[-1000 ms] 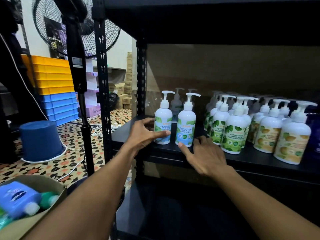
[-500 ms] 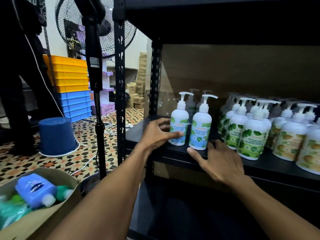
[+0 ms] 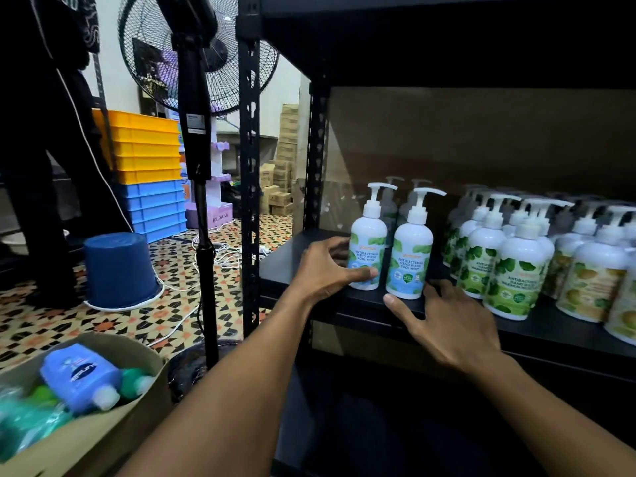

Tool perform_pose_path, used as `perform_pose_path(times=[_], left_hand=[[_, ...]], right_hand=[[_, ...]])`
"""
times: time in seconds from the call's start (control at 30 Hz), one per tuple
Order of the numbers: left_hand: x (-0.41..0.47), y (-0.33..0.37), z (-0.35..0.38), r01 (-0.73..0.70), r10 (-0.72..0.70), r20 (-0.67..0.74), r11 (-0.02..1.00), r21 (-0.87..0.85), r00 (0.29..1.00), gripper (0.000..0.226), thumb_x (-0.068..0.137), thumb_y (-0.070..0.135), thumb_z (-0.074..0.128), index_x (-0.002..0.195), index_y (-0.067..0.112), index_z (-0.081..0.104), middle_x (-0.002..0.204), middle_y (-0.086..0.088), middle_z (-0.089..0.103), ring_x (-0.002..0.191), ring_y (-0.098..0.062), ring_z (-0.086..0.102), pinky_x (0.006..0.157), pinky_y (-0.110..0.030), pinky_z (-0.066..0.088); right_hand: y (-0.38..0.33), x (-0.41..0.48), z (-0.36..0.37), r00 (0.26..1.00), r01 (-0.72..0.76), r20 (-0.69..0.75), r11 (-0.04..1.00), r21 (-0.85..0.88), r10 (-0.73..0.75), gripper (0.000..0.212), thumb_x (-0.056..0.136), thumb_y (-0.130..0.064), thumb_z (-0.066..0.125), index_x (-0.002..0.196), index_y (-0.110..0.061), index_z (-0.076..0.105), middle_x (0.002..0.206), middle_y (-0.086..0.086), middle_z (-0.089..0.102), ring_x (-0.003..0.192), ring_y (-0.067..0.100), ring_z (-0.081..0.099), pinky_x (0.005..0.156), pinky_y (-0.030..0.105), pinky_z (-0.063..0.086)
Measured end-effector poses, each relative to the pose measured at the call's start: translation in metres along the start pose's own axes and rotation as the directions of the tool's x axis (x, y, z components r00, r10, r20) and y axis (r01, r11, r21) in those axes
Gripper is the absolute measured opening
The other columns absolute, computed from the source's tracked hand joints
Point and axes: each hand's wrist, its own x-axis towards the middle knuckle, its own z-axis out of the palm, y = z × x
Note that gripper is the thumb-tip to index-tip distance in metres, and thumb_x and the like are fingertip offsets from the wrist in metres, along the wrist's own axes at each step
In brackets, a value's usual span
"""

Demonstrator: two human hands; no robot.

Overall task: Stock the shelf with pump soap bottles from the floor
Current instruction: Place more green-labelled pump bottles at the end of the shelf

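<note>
Two white pump bottles with blue-green mint labels stand side by side at the left end of the black shelf (image 3: 550, 333). My left hand (image 3: 323, 273) grips the base of the left mint bottle (image 3: 368, 242), thumb across its front and fingers round its left side. My right hand (image 3: 451, 325) lies flat on the shelf's front edge, fingers straight, with thumb and forefinger on either side of the foot of the right mint bottle (image 3: 411, 249). Further right stand several green-leaf bottles (image 3: 516, 284) and yellow-fruit bottles (image 3: 595, 284).
A cardboard box (image 3: 103, 428) at lower left holds a blue bottle (image 3: 79, 376) and green packs. A black fan stand (image 3: 203, 235) rises just left of the shelf upright (image 3: 249, 166). An upturned blue bucket (image 3: 118, 266), stacked crates (image 3: 148, 166) and a standing person (image 3: 34, 166) are behind.
The view has swung left and the shelf now sits further right in the frame. Both hands keep their places at the two mint bottles.
</note>
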Motion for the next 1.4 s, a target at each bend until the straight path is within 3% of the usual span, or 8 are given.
perform_pose_path(times=[0.37,0.43,0.53,0.67,0.93,1.1,1.27,1.4], left_hand=[[0.001,-0.001,-0.001,-0.002,0.002,0.030,1.000,0.019,1.000,0.071,0.068,0.032,0.098,0.131,0.016,0.069,0.122,0.002,0.076,0.106,-0.007,0.073,0.098,-0.029,0.059],[0.001,-0.002,-0.003,-0.002,0.001,0.033,0.999,0.034,0.999,0.075,0.067,0.035,0.098,0.132,0.016,0.068,0.122,0.002,0.076,0.107,-0.008,0.073,0.098,-0.030,0.059],[0.002,-0.005,-0.004,0.003,-0.004,0.020,1.000,0.030,1.000,0.079,0.065,0.036,0.099,0.134,0.016,0.066,0.120,0.001,0.076,0.105,-0.008,0.073,0.096,-0.028,0.060],[0.005,-0.006,-0.001,0.004,-0.004,0.019,1.000,0.022,1.000,0.082,0.062,0.038,0.099,0.133,0.018,0.065,0.118,0.003,0.077,0.102,-0.006,0.074,0.089,-0.022,0.060],[0.008,-0.003,0.000,0.030,-0.029,0.050,0.999,-0.022,0.998,0.056,0.065,0.026,0.099,0.113,0.024,0.070,0.106,0.005,0.078,0.088,0.002,0.075,0.073,-0.011,0.056],[0.011,-0.006,-0.001,0.032,-0.030,0.053,0.998,-0.054,0.998,0.054,0.063,0.027,0.100,0.109,0.026,0.072,0.103,0.007,0.079,0.087,0.002,0.075,0.074,-0.012,0.057],[0.016,-0.011,0.000,0.048,-0.043,0.054,0.995,-0.090,0.998,0.061,0.057,0.031,0.102,0.111,0.021,0.075,0.102,0.005,0.082,0.094,-0.010,0.078,0.092,-0.034,0.062],[0.015,-0.010,0.000,0.036,-0.033,0.047,0.996,-0.086,0.998,0.062,0.058,0.031,0.101,0.113,0.019,0.075,0.101,0.005,0.082,0.093,-0.009,0.078,0.089,-0.029,0.061]], right_hand=[[0.001,0.009,-0.007,0.991,-0.076,0.120,0.983,0.168,0.056,0.103,0.073,-0.101,0.012,0.143,-0.034,0.050,0.143,0.001,0.052,0.126,0.024,0.053,0.098,0.041,0.047],[0.000,0.014,-0.012,0.989,-0.131,0.108,0.925,0.357,0.098,0.095,0.071,-0.101,0.027,0.135,-0.036,0.056,0.133,-0.001,0.061,0.115,0.025,0.060,0.092,0.040,0.049],[-0.004,0.019,-0.019,0.984,-0.161,0.041,0.779,0.606,0.171,0.076,0.080,-0.076,0.065,0.138,-0.027,0.055,0.133,-0.002,0.065,0.117,0.022,0.062,0.090,0.034,0.048],[-0.008,0.035,-0.010,0.957,-0.209,0.019,0.643,0.737,0.289,0.070,0.073,-0.053,0.087,0.129,-0.021,0.059,0.120,-0.001,0.072,0.103,0.016,0.069,0.093,0.038,0.057],[-0.010,0.099,0.019,0.900,-0.336,0.023,0.660,0.672,0.434,0.048,0.085,-0.040,0.079,0.121,-0.013,0.064,0.119,0.009,0.071,0.108,0.030,0.067,0.084,0.032,0.050],[-0.010,0.136,0.037,0.882,-0.340,0.009,0.621,0.706,0.472,0.047,0.086,-0.036,0.078,0.120,-0.007,0.064,0.122,0.016,0.068,0.112,0.036,0.064,0.089,0.036,0.051],[-0.009,0.162,0.046,0.871,-0.354,0.006,0.620,0.700,0.491,0.044,0.092,-0.027,0.071,0.126,-0.001,0.059,0.131,0.022,0.062,0.121,0.039,0.059,0.092,0.037,0.048],[-0.009,0.173,0.051,0.867,-0.369,0.020,0.615,0.697,0.497,0.044,0.094,-0.027,0.070,0.128,-0.002,0.057,0.132,0.022,0.060,0.122,0.039,0.058,0.093,0.038,0.048]])
